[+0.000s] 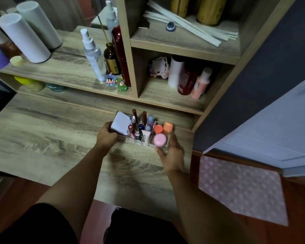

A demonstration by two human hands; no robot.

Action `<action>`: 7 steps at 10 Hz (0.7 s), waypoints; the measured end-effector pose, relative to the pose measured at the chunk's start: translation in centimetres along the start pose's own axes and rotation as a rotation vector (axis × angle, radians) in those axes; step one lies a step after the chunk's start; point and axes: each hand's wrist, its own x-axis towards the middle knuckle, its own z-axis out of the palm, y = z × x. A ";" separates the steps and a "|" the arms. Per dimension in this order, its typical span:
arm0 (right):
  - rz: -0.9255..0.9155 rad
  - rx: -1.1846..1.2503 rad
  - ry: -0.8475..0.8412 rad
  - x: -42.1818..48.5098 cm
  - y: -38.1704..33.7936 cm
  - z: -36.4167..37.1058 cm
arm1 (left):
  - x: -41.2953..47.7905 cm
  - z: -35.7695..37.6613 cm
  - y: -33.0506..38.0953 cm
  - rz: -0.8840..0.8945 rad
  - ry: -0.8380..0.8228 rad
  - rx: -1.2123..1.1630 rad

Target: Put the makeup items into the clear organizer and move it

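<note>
I have the clear organizer (144, 138) on the table (51, 138), left hand (106, 138) and right hand (171, 155) each closing a grip on an end (stiff, slick acrylic, top-heavy with upright tubes), so I'd hold low.

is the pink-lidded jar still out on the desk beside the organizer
No, the pink-lidded jar sits inside the clear organizer, at its right end by the right hand.

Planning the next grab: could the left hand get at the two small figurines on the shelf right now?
Probably not as things stand. The left hand grips one end of the clear organizer, the right hand the other. The path up to the figurines looks open, but the left hand would have to let go first.
</note>
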 end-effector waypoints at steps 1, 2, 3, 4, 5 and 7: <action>-0.011 -0.019 -0.036 0.0 0.0 -0.3 | -0.5 0.0 0.2 0.016 -0.024 0.047; 0.010 -0.069 -0.134 -0.6 -0.4 -0.8 | -2.1 0.2 0.4 0.069 -0.017 0.053; 0.024 -0.090 -0.151 -1.4 -0.9 -1.2 | -3.6 0.3 0.3 0.113 -0.024 0.056; 0.039 -0.131 -0.168 -2.8 -1.8 -1.4 | -5.8 0.2 0.1 0.186 -0.005 0.125; 0.039 -0.195 -0.187 -4.6 -2.5 -1.5 | -7.5 -0.2 0.0 0.216 -0.001 0.243; -0.050 -0.350 -0.169 -9.4 -4.1 -3.1 | -11.5 -2.0 0.2 0.325 -0.117 0.603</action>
